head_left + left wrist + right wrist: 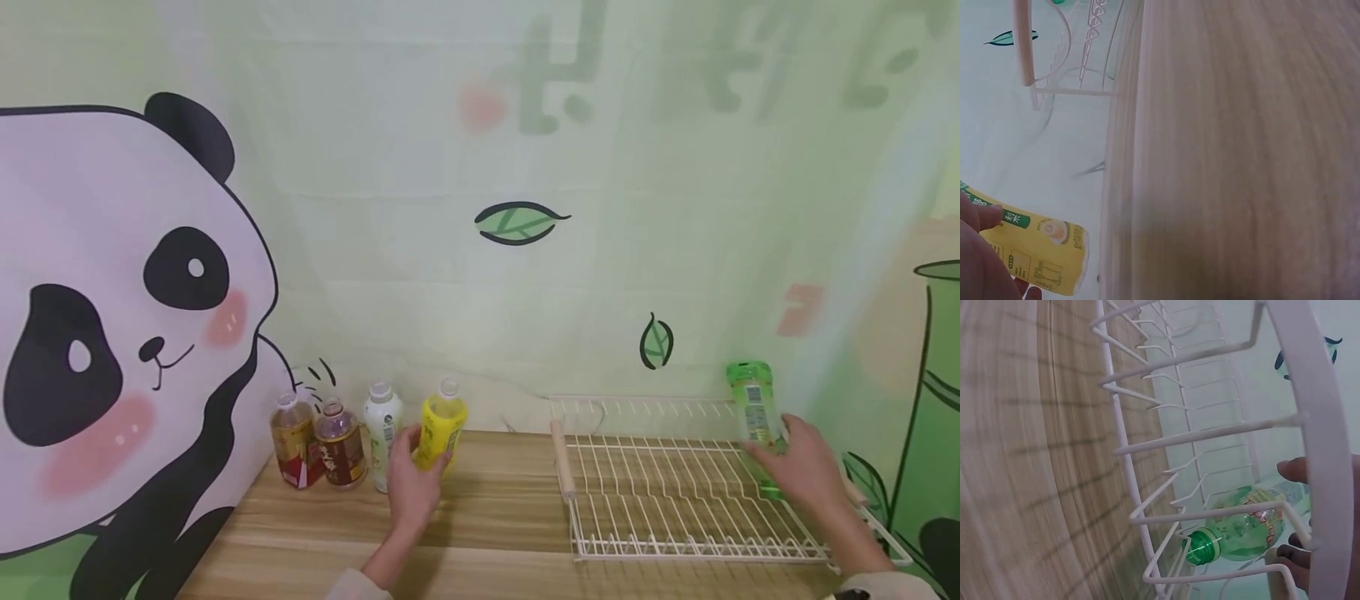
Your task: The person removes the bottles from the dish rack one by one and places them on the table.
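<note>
My left hand [416, 483] grips a yellow-labelled bottle [444, 423], upright beside a white bottle [384, 421]. In the left wrist view, the lower end of the yellow bottle [1054, 250] is close to the wooden tabletop. My right hand [806, 467] holds a green plastic bottle [756, 404] upside down at the right end of a white wire rack [675, 550]. Its green cap [1202, 546] points down among the rack's wires in the right wrist view, with thumb and fingers around the bottle's body.
Left of the white bottle stand a dark-red-labelled bottle [342, 450] and a bottle with a gold and red label [294, 446]. The rack has a wooden handle [562, 460] on its left side. Behind the table [495, 517] hangs a printed panda backdrop [375, 250].
</note>
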A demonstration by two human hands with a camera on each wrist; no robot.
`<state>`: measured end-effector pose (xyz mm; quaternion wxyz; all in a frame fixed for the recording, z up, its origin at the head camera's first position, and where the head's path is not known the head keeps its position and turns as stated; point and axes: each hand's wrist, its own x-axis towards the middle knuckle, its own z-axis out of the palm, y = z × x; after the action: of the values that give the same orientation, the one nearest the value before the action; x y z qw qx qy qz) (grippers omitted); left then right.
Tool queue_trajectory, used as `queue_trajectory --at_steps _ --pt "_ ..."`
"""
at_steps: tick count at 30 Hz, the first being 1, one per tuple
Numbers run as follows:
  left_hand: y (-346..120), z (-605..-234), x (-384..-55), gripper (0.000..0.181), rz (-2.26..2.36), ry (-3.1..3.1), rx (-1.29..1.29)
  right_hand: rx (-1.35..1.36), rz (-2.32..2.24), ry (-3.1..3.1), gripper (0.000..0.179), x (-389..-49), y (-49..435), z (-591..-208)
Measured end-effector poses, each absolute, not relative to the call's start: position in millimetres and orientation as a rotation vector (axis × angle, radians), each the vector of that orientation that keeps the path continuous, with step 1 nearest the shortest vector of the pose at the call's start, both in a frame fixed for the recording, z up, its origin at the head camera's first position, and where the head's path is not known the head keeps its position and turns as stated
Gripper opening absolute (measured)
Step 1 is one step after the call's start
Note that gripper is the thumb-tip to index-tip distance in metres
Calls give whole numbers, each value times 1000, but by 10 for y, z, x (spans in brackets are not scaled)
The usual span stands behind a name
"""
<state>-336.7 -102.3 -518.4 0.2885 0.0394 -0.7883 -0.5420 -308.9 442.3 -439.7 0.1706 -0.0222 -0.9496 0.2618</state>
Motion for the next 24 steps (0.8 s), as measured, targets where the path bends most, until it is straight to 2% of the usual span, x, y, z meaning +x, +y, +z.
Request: queue_trajectory --at_steps 7,18,24 --pt "-1016 -5225 -3368 49 -1444 -2126 128 -238 700 -2687 79 -3106 4485 -4395" --pt "-1067 -5308 -3372 56 -1454 -2190 172 -294 691 -2744 83 -3173 4499 -4521" --pt "-1101 -5325 -3379 56 -1432 -2212 174 -279 672 -2716 80 -3211 4494 -4558"
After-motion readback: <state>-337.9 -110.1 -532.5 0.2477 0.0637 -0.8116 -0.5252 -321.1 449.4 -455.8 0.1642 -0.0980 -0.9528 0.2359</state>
